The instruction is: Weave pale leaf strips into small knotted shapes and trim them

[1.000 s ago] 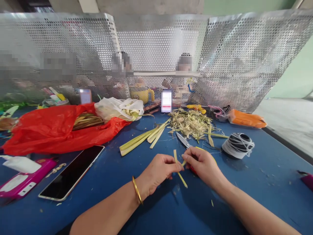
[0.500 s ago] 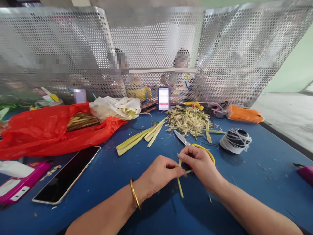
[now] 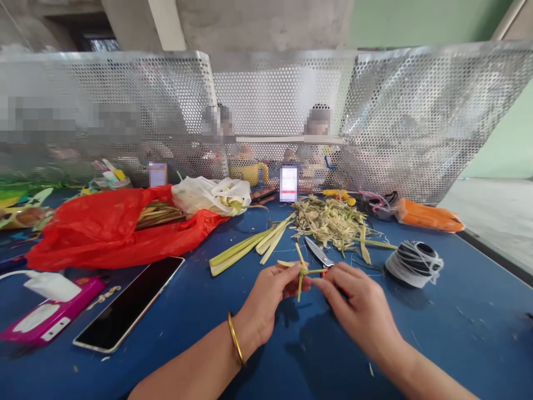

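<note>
My left hand (image 3: pixel 277 286), with a gold bangle on its wrist, pinches a small knotted piece of pale green plant strips (image 3: pixel 303 271). Strip ends stick out of the knot upward, downward, left and right. My right hand (image 3: pixel 353 291) is closed just right of the knot, thumb and fingers drawn together. Whatever lies between its fingertips is hidden. Scissors (image 3: pixel 318 252) lie just behind that hand, blades pointing away to the left; the hand covers their handles. Behind my left hand, long pale green strips (image 3: pixel 237 250) rest on the blue table (image 3: pixel 187 311).
A heap of shredded plant scraps (image 3: pixel 331 219) lies behind the scissors. At right are a thread spool (image 3: pixel 414 264) and an orange packet (image 3: pixel 428 215). A red bag (image 3: pixel 95 230), a phone (image 3: pixel 133 303) and a magenta power strip (image 3: pixel 58 316) occupy the left. Perforated metal panels (image 3: pixel 283 89) stand behind.
The view has tilted up. The strips, crossing loosely between both hands before, now show as a knot in my left hand. My right hand has moved slightly right, away from the upright strip.
</note>
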Tool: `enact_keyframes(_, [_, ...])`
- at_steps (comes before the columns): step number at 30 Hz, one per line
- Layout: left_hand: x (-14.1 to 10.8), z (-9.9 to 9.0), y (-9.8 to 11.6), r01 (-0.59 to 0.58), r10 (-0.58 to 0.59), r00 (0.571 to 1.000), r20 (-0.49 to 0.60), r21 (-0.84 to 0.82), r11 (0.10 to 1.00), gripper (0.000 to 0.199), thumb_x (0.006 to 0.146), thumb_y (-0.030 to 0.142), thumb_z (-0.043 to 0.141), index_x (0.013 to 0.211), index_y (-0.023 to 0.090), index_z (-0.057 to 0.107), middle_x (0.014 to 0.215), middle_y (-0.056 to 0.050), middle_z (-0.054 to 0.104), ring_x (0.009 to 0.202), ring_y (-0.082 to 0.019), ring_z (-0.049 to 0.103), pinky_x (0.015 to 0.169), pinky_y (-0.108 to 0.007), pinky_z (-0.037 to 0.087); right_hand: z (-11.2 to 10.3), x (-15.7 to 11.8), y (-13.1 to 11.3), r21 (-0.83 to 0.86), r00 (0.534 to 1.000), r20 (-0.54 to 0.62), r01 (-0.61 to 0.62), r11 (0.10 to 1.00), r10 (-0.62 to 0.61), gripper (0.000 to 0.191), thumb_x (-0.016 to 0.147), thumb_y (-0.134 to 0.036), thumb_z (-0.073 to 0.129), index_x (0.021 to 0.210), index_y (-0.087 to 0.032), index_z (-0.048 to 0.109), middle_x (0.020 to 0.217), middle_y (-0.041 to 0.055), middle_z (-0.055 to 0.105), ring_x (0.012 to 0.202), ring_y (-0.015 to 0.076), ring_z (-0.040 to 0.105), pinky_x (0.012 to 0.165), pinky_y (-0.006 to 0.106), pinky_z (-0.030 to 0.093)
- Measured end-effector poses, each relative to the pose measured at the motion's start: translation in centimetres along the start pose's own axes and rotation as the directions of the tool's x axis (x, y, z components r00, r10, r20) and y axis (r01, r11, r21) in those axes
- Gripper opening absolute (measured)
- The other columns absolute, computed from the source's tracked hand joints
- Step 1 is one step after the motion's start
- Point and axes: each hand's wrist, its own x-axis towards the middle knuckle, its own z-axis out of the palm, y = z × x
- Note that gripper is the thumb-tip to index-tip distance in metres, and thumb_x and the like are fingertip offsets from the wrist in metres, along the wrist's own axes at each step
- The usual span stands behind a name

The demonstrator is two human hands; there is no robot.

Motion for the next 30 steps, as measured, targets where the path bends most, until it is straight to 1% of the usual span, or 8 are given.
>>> enact_keyframes(3, [0.0, 0.2, -0.2, -0.043, 0.044, 0.999, 0.005, -0.034, 0.998, 0.025, 0.06, 0.027, 0.078, 0.079, 0.013, 0.071, 0.076, -0.006, 0.071, 0.076, -0.017, 0.063, 0.076, -0.027, 0.045, 1.8, -0.5, -0.1, 0.031, 0.975, 0.188, -0.123, 0.992, 0.116, 0.028, 0.085, -0.04, 0.057, 0.065, -0.021, 0.059, 0.068, 0.0005, 0.06, 0.06, 0.0141, 0.053, 0.055, 0.026, 0.036])
enact_keyframes(6, [0.0, 0.5, -0.7, -0.058, 0.058, 0.998, -0.004, -0.03, 0.998, 0.018, 0.061, 0.023, 0.077, 0.074, 0.012, 0.071, 0.073, -0.006, 0.07, 0.07, -0.015, 0.062, 0.069, -0.025, 0.046, 3.6, -0.9, 0.3, 0.17, 0.943, 0.266, -0.249, 0.954, 0.198, 0.031, 0.085, -0.039, 0.054, 0.062, -0.02, 0.057, 0.063, -0.0001, 0.059, 0.058, 0.0139, 0.054, 0.053, 0.024, 0.037])
enact_keyframes(9, [0.1, 0.5, -1.0, -0.06, 0.06, 0.998, 0.007, -0.03, 0.998, 0.018, 0.064, 0.025, 0.075, 0.075, 0.012, 0.071, 0.07, -0.006, 0.069, 0.058, -0.014, 0.058, 0.056, -0.024, 0.045, 4.1, -0.9, 0.6, 0.29, 0.924, 0.309, -0.318, 0.902, 0.227, 0.034, 0.089, -0.038, 0.046, 0.063, -0.019, 0.056, 0.063, 0.0004, 0.058, 0.057, 0.0135, 0.055, 0.053, 0.024, 0.039])
enact_keyframes(11, [0.3, 0.3, -1.1, -0.076, 0.075, 0.997, -0.019, -0.052, 0.996, 0.022, 0.063, 0.026, 0.076, 0.08, 0.012, 0.071, 0.071, -0.006, 0.07, 0.056, -0.013, 0.057, 0.054, -0.025, 0.045, 3.9, -0.9, 0.4, 0.274, 0.941, 0.287, -0.259, 0.926, 0.179, 0.036, 0.091, -0.036, 0.042, 0.062, -0.019, 0.054, 0.063, 0.0005, 0.057, 0.057, 0.013, 0.053, 0.054, 0.024, 0.038])
enact_keyframes(13, [0.4, 0.2, -1.1, -0.093, 0.088, 0.993, -0.074, -0.064, 0.994, 0.026, 0.062, 0.024, 0.077, 0.084, 0.012, 0.072, 0.071, -0.006, 0.071, 0.061, -0.015, 0.06, 0.059, -0.025, 0.047, 3.4, -1.0, 0.1, 0.222, 0.959, 0.264, -0.168, 0.96, 0.107, 0.037, 0.092, -0.032, 0.04, 0.059, -0.019, 0.05, 0.063, 0.0001, 0.055, 0.058, 0.0126, 0.051, 0.057, 0.025, 0.037])
enact_keyframes(17, [0.4, 0.2, -0.9, -0.074, 0.067, 0.987, -0.147, -0.042, 0.996, 0.029, 0.06, 0.021, 0.078, 0.086, 0.011, 0.072, 0.067, -0.006, 0.07, 0.068, -0.017, 0.064, 0.067, -0.025, 0.047, 2.8, -1.3, -0.5, 0.182, 0.956, 0.291, -0.081, 0.98, 0.025, 0.034, 0.092, -0.028, 0.039, 0.06, -0.019, 0.047, 0.065, 0.0, 0.054, 0.06, 0.0123, 0.05, 0.059, 0.025, 0.037])
enact_keyframes(25, [0.1, 0.5, -1.0, -0.047, 0.033, 0.981, -0.194, -0.071, 0.996, 0.027, 0.059, 0.013, 0.073, 0.085, 0.011, 0.066, 0.063, -0.005, 0.068, 0.063, -0.014, 0.063, 0.064, -0.023, 0.046, 3.0, -1.5, -0.8, 0.073, 0.958, 0.285, 0.007, 0.997, -0.028, 0.033, 0.093, -0.026, 0.038, 0.06, -0.02, 0.042, 0.067, 0.0015, 0.054, 0.061, 0.0127, 0.05, 0.059, 0.024, 0.038])
enact_keyframes(30, [0.5, -0.1, -0.4, -0.047, 0.019, 0.984, -0.179, -0.153, 0.987, 0.026, 0.063, 0.021, 0.075, 0.084, 0.012, 0.064, 0.064, -0.004, 0.065, 0.063, -0.013, 0.061, 0.066, -0.024, 0.047, 1.9, -1.4, -1.4, 0.021, 0.962, 0.26, 0.08, 0.997, -0.082, 0.034, 0.094, -0.028, 0.039, 0.062, -0.02, 0.046, 0.064, 0.0005, 0.054, 0.058, 0.0119, 0.05, 0.055, 0.023, 0.036])
